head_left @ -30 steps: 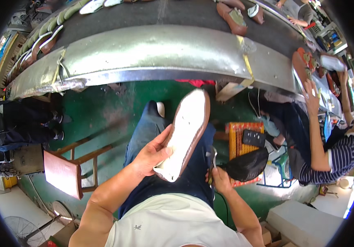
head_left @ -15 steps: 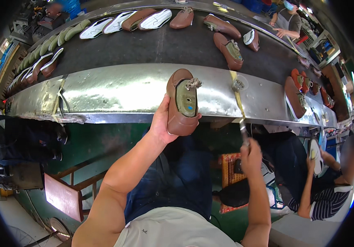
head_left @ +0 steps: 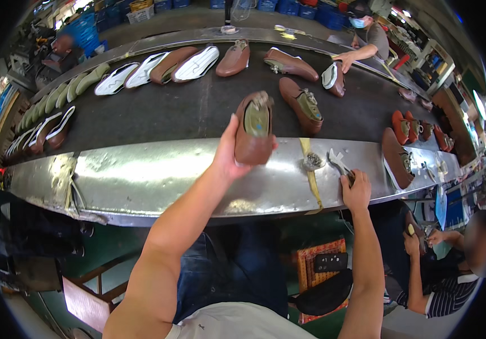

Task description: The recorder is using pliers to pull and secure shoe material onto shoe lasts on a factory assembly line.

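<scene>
My left hand (head_left: 232, 148) is wrapped round a brown shoe (head_left: 252, 148), holding it upright over the bench with its toe downward. A green last (head_left: 257, 120) fills the shoe's opening, with bunched laces at the top. At the right, my right hand (head_left: 357, 191) is closed on the handle of metal pliers (head_left: 339, 161), which lie against the shiny metal bench edge (head_left: 158, 172). A yellow strap (head_left: 312, 183) with a round grey lump crosses the edge just left of the pliers.
Several brown and white-soled shoes (head_left: 196, 64) stand along the dark belt (head_left: 158, 107), with green lasts (head_left: 93, 79) at the left. A brown shoe (head_left: 396, 159) rests right of my hand. Across the belt a co-worker's hand (head_left: 344, 59) touches a shoe; another person sits at the right.
My right hand has moved up from below the bench, bringing the pliers onto the metal edge. The shoe in my left hand is now over the belt. The head view has tilted upward.
</scene>
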`<move>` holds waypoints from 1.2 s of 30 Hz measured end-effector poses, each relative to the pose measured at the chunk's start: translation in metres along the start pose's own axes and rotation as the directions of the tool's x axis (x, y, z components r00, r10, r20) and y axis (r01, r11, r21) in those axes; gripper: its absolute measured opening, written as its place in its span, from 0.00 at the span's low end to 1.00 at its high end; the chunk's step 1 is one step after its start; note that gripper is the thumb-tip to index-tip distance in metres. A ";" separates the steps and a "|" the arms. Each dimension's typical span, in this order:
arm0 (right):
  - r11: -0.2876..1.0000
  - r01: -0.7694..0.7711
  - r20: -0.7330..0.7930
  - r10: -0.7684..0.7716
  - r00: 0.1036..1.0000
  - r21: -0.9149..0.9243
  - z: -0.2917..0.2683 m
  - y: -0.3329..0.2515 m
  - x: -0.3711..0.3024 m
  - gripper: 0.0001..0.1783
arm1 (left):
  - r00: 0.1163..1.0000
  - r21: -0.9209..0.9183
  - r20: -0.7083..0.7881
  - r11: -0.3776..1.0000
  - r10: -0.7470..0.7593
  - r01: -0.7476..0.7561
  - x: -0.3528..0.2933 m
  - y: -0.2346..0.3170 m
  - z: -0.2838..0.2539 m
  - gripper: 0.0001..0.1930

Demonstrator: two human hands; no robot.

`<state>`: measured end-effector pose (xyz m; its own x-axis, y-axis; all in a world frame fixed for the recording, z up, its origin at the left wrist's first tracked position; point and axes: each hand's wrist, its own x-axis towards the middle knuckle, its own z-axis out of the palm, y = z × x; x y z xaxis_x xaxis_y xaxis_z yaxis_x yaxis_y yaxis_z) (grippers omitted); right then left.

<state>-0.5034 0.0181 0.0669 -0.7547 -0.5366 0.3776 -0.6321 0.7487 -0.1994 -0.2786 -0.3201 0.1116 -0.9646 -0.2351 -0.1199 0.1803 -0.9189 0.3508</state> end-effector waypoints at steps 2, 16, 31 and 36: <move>0.999 0.015 -0.009 -0.014 1.000 0.041 -0.001 -0.004 0.004 0.23 | 0.995 0.065 -0.100 0.998 0.006 0.000 0.056 0.035 -0.011 0.40; 0.992 -0.016 -0.067 0.025 0.997 0.129 0.016 0.010 0.008 0.25 | 0.782 0.969 -0.148 -0.067 0.605 0.236 0.196 0.016 -0.045 0.45; 0.986 -0.029 -0.020 0.033 0.999 0.166 0.013 -0.001 0.011 0.21 | 0.492 0.814 -0.079 -0.228 0.867 0.534 0.177 0.294 -0.124 0.45; 0.981 -0.032 0.007 0.031 0.999 0.191 0.023 -0.005 0.014 0.21 | 0.601 0.840 -0.347 -0.047 0.720 0.540 0.187 0.325 -0.152 0.44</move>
<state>-0.5151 -0.0018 0.0518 -0.7753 -0.5156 0.3647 -0.6295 0.6773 -0.3807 -0.3715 -0.7113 0.0624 -0.3831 -0.9129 -0.1412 -0.6915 0.1820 0.6991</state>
